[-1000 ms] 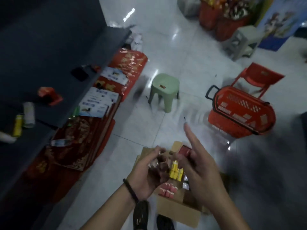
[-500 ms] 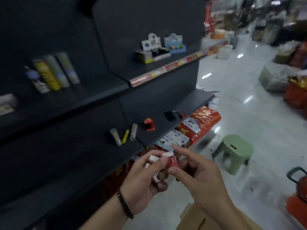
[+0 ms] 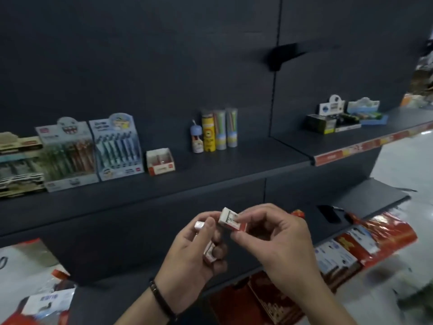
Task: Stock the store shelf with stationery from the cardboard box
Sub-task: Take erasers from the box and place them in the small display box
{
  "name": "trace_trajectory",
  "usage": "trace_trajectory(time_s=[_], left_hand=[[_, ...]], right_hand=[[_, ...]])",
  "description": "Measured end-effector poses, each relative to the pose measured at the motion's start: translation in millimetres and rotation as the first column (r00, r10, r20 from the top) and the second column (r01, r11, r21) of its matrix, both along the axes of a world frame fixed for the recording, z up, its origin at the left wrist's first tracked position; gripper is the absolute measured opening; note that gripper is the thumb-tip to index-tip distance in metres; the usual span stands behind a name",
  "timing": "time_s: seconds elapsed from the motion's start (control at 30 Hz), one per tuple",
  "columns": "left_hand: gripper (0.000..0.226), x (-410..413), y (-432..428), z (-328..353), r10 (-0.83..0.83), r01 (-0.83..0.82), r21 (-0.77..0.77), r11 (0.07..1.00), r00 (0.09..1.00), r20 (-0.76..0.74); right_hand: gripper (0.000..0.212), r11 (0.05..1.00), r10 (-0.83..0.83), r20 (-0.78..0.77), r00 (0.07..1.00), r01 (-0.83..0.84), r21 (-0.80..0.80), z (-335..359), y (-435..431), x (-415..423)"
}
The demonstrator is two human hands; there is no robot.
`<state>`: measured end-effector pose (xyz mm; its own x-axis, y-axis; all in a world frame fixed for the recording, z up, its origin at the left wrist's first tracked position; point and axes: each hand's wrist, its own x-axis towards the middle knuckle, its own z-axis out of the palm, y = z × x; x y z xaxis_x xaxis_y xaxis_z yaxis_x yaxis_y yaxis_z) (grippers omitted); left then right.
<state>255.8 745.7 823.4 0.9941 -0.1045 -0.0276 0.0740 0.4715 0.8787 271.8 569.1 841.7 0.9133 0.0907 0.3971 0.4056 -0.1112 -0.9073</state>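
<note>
My right grip pinches one small red-and-white box between thumb and fingertips, tilted, white end up. My left grip is curled round two or more of the same boxes, one poking out above the thumb and one low by the palm. All of them are in the air in front of the lower shelf edge. None is on the shelf yet, and the cardboard box is out of view.

The main risk I see is in the left grip. Its boxes are loosely bunched, and the low one is hardly covered, so turning that wrist or reaching forward could let it slip to the floor among the red packs. The two grips are also nearly touching, so pulling the right one away carelessly could knock the top box loose. The likely place for them is the red-and-white tray, which sits just beside the pen display. A hasty reach could nudge that display or push the light tray back.

Little writing can be read. The box in my right grip has a dark mark on its white sleeve, possibly "2B", but it is too blurred to be sure. The tray front has a pale line of print and a small red logo, neither legible. The pen display has a cartoon header with illegible lettering. The red price strip has yellow marks I cannot make out.
</note>
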Motion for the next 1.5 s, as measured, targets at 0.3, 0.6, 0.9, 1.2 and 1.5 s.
trace_trajectory(time_s=[0.3, 0.6, 0.9, 1.2, 1.5], left_hand=[[0.026, 68.8, 105.6, 13.4, 0.152, -0.169, 0.193, 0.967, 0.983, 0.1], [0.02, 174.9, 188.3, 13.3, 0.311, -0.354, 0.619, 0.701, 0.933, 0.182], [0.017, 268.3, 279.5, -22.7, 0.177, -0.412, 0.911, 0.007, 0.897, 0.404], [0.03, 313.4, 313.0, -56.4, 0.02, -0.476, 0.869, -0.133, 0.876, 0.482], [0.025, 314.8, 314.8, -58.5, 0.024, -0.507, 0.861, -0.033, 0.861, 0.508]], right_hand=[[0.035, 0.968, 0.162, 0.191, 0.968, -0.119, -0.219, 9.5, 92.8, 100.2], [0.019, 0.931, 0.295, 0.291, 0.91, -0.205, -0.302, 3.7, 156.2, 249.8], [0.01, 0.784, 0.354, 0.118, 0.928, -0.225, -0.579, -4.2, 248.1, 397.4], [0.009, 0.571, 0.368, -0.032, 0.929, -0.253, -0.781, -23.4, 301.2, 439.5], [0.008, 0.493, 0.345, -0.009, 0.938, -0.19, -0.849, -33.7, 325.5, 437.2]])
